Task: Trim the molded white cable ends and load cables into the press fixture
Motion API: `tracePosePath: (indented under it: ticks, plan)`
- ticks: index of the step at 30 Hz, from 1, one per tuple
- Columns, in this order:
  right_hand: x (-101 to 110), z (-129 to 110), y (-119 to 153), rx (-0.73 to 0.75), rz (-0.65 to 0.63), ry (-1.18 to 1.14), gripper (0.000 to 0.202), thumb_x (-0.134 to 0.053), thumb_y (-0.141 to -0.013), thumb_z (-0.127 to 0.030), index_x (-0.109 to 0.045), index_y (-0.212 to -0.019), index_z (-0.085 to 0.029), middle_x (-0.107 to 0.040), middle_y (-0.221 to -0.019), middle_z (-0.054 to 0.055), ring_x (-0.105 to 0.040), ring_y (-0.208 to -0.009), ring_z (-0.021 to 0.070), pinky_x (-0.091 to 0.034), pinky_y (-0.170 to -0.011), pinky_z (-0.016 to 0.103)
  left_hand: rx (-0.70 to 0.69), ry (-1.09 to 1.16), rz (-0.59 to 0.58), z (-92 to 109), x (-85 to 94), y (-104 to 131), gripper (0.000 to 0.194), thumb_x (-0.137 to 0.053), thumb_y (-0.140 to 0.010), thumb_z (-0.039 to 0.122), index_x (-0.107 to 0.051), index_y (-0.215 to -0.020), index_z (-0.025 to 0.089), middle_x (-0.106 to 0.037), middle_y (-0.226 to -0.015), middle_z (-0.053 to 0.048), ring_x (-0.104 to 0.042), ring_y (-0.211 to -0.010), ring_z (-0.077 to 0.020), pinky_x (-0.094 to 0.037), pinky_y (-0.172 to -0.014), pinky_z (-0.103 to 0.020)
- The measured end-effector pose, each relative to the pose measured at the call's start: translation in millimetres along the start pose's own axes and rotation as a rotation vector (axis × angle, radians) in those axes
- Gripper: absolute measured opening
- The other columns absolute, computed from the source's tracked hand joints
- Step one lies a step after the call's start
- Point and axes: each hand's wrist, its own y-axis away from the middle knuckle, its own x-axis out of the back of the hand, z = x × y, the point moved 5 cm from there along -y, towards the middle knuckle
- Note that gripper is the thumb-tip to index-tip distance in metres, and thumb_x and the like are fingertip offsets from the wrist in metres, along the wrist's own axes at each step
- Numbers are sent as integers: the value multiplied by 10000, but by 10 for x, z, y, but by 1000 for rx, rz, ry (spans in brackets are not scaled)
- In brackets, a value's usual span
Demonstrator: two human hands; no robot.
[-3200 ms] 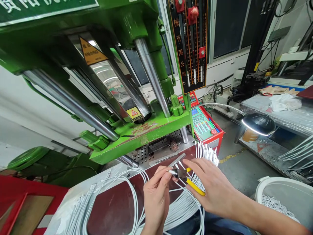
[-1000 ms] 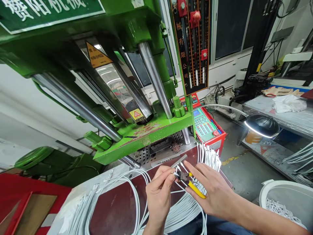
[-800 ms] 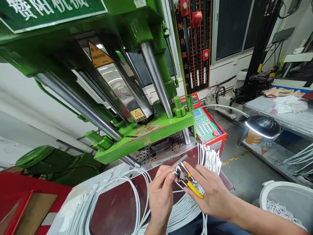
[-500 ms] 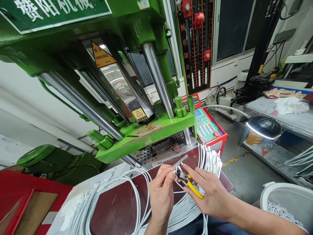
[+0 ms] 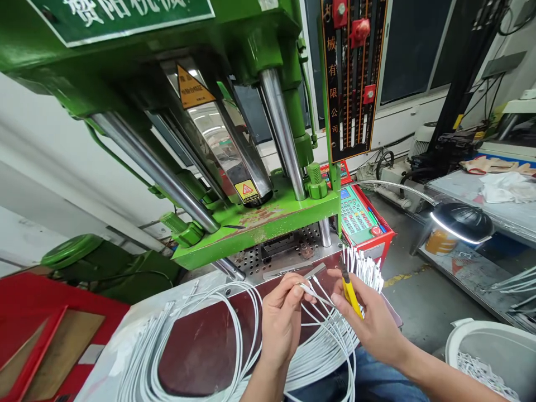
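Note:
My left hand [image 5: 281,321] pinches the end of a white cable [image 5: 310,292] between thumb and fingers. My right hand [image 5: 372,319] holds small yellow-handled cutters [image 5: 348,287], now tilted upright and a little to the right of the cable end. Both hands hover over a bundle of looped white cables [image 5: 234,335] lying on a dark red board [image 5: 196,352]. A row of white cable ends [image 5: 363,267] fans out just behind my right hand.
A green press machine [image 5: 234,139] with steel columns towers right behind the board. Its red control panel [image 5: 360,215] sits to the right. A lit desk lamp [image 5: 460,220], a steel bench [image 5: 494,201] and a white bin [image 5: 489,357] of offcuts stand on the right.
The cutters have come off the cable end and swung upright in my right hand. My left hand keeps its pinch on the cable. The view has shifted slightly left.

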Motion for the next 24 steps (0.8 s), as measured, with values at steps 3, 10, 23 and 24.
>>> tracePosePath:
  ticks: [3,10,23,24]
  plan:
    - [-50,-37,15,-43,-66,-96,278,-513,-898,-353,-513,-1097,-160,-555,-771,9,-506,-635,123,-441,-593,240,46,34,9,-7,-7,13,109,-602,-859,241,-666,-870,154,-577,-846,-28,-532,-590,-75,-458,-595,-226]
    - [-141,4,-31,-154,-258,-440,318,-567,-857,-428,-514,-1017,-158,-535,-737,-9,-453,-616,100,-390,-569,234,221,247,-65,4,-71,-3,146,-527,-891,301,-557,-844,167,-611,-750,-19,-564,-519,-98,-475,-480,-211]
    - [202,-64,-80,37,8,-59,455,-491,-902,-359,-409,-1320,-197,-572,-1139,121,-572,-981,224,-486,-874,419,224,101,-78,19,-76,-41,342,-549,-863,299,-590,-578,115,-583,-626,-42,-531,-468,-106,-426,-456,-220]
    - [216,-145,-51,132,-1,136,503,-531,-880,-319,-391,-1348,-201,-561,-1166,122,-555,-1020,234,-470,-904,431,211,76,-47,23,-58,-45,329,-537,-871,296,-619,-611,111,-578,-620,-37,-528,-474,-107,-429,-469,-224]
